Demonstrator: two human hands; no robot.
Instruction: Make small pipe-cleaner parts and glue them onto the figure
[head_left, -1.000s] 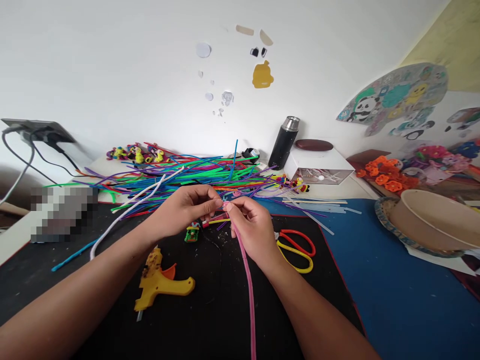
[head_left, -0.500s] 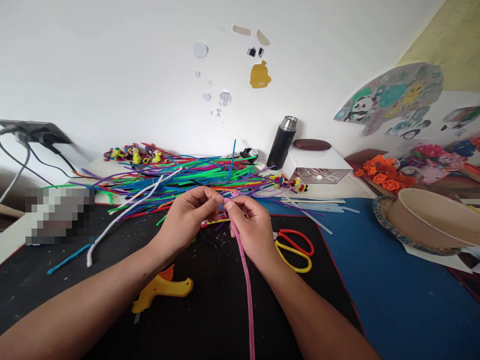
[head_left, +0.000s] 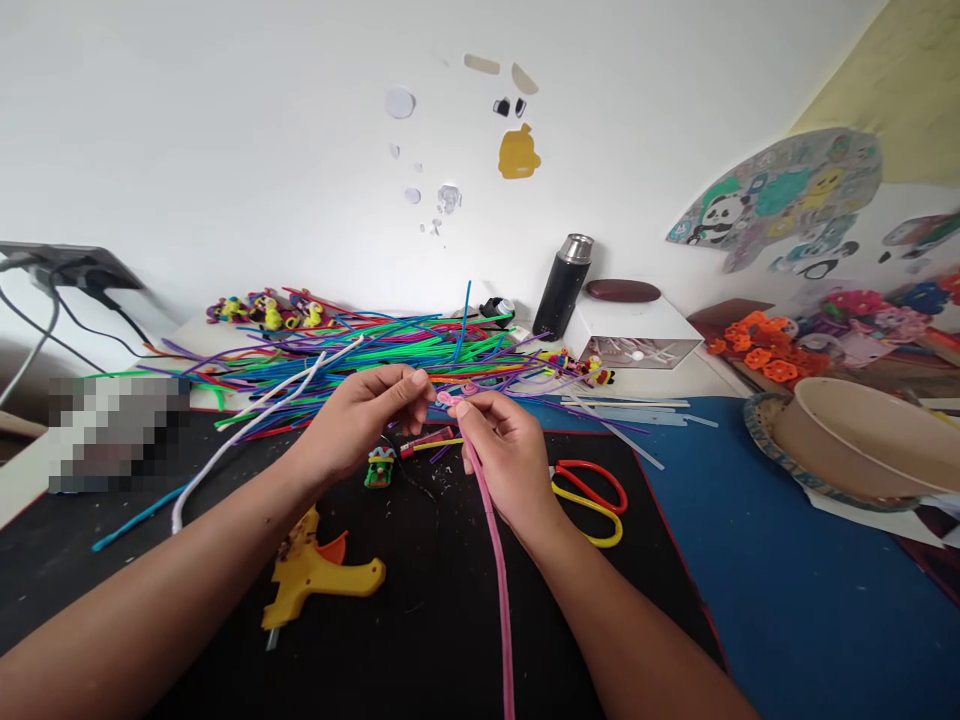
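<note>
A long pink pipe cleaner (head_left: 495, 545) hangs down from my right hand (head_left: 510, 460), whose thumb and fingers pinch it near its upper end. At that end a small pink loop (head_left: 448, 398) sticks out past the fingertips toward the left. My left hand (head_left: 375, 415) is closed in a pinch just beside the loop. Whether anything sits between its fingertips is too small to make out. Scissors (head_left: 592, 500) with red and yellow handles lie to the right of my right hand. A yellow glue gun (head_left: 326, 575) rests below my left forearm.
Behind my hands spreads a pile of colourful pipe cleaners (head_left: 360, 345). A black thermos (head_left: 562, 290) stands by a white box (head_left: 637, 330). A small green figure (head_left: 380, 467) lies on the black mat (head_left: 420, 640). At far right is a beige bowl (head_left: 877, 430).
My left hand has shifted a little left, away from the right one, uncovering the pink loop. The green figure and more of the glue gun now show. My right hand has stayed nearly still.
</note>
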